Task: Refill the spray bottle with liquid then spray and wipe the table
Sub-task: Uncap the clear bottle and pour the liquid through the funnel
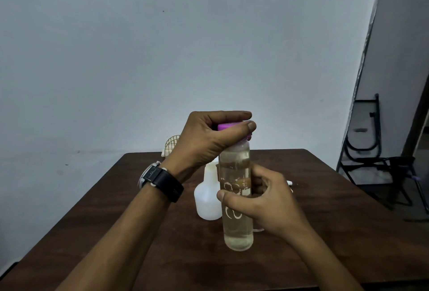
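A tall clear bottle (237, 232) full of pale yellowish liquid is held upright above the brown table (139, 232). My right hand (267, 200) wraps around its middle. My left hand (209, 137), with a dark watch on the wrist, closes over its purple cap (228, 126). Just behind the clear bottle stands a white translucent spray bottle body (206, 197), partly hidden by it; its top is covered by my left hand and no spray head shows on it.
A small white item (289, 184) lies on the table behind my right hand, mostly hidden. A cream wire rack (171, 145) stands at the table's far edge by the wall. A folded black metal chair (371, 151) leans at the right.
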`<state>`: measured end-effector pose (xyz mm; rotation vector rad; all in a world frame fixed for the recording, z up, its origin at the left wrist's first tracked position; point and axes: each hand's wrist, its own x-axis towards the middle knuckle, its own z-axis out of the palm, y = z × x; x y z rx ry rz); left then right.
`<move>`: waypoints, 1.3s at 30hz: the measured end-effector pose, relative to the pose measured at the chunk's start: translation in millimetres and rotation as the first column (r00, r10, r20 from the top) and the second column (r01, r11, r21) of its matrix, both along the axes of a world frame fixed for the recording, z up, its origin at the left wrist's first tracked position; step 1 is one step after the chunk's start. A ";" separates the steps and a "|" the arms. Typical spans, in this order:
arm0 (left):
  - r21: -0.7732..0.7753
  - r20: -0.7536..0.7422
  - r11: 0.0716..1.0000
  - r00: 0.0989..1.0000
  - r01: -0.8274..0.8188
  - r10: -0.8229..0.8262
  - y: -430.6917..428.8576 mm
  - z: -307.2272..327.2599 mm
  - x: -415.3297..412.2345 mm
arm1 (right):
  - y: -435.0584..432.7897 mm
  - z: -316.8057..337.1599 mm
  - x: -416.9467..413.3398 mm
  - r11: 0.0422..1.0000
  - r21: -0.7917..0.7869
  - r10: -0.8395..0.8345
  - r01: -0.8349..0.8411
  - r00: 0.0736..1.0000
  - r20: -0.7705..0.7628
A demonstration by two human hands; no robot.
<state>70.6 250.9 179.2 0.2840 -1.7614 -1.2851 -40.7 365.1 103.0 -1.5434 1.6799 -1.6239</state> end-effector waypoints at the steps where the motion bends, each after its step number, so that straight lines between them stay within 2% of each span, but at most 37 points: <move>1: 0.005 -0.002 1.000 1.000 -0.003 0.003 0.0 -0.1 0.0 | -0.9 -0.7 1.1 1.000 -0.002 -0.004 0.004 1.000 0.004; 7: -0.004 -0.012 0.999 0.998 -0.054 0.054 0.8 -1.2 1.0 | -7.6 -8.0 8.9 0.996 -0.028 -0.081 0.082 0.997 0.019; 11: -0.058 -0.006 0.978 0.979 -0.202 0.202 -0.8 -5.1 -1.8 | -11.6 -10.0 10.4 0.982 -0.055 -0.183 0.180 0.981 -0.062; 14: -0.074 -0.024 0.963 0.966 -0.259 0.258 3.4 -9.1 -2.8 | -13.4 -11.3 8.8 0.985 -0.060 -0.167 0.164 0.985 -0.041; 17: -0.061 0.050 0.990 0.990 -0.127 0.131 3.7 -8.2 -1.9 | -13.7 -12.7 7.0 0.990 -0.059 -0.124 0.125 0.992 0.021; 19: 0.086 0.047 0.993 0.995 0.082 -0.086 1.4 -3.6 0.4 | -12.7 -12.4 4.0 0.992 -0.060 -0.111 0.114 0.993 0.046; 21: 0.272 -0.035 0.921 0.960 0.277 -0.278 -1.2 0.8 6.3 | -10.6 -10.3 0.7 0.993 -0.058 -0.098 0.103 0.992 0.074; 22: 0.281 -0.050 0.904 0.945 0.323 -0.322 -3.8 1.7 9.2 | -9.4 -9.2 -0.5 0.993 -0.060 -0.094 0.099 0.992 0.080; 26: 0.158 -0.022 0.933 0.946 0.323 -0.323 -9.6 -4.1 12.2 | -7.4 -6.2 -0.6 0.995 -0.053 -0.087 0.089 0.995 0.043; 32: 0.052 0.043 0.994 0.994 0.093 -0.096 -5.6 -9.3 3.2 | -7.9 -10.4 5.2 0.996 -0.052 -0.082 0.079 0.994 -0.065; 35: 0.053 0.042 0.986 0.986 0.158 -0.161 -2.7 -9.6 1.2 | -11.4 -14.2 7.3 0.993 -0.073 -0.094 0.090 0.994 -0.053; 39: 0.150 -0.008 0.933 0.944 0.327 -0.329 -0.8 -5.3 8.0 | -12.1 -14.0 -0.6 0.992 -0.079 -0.097 0.100 0.995 0.038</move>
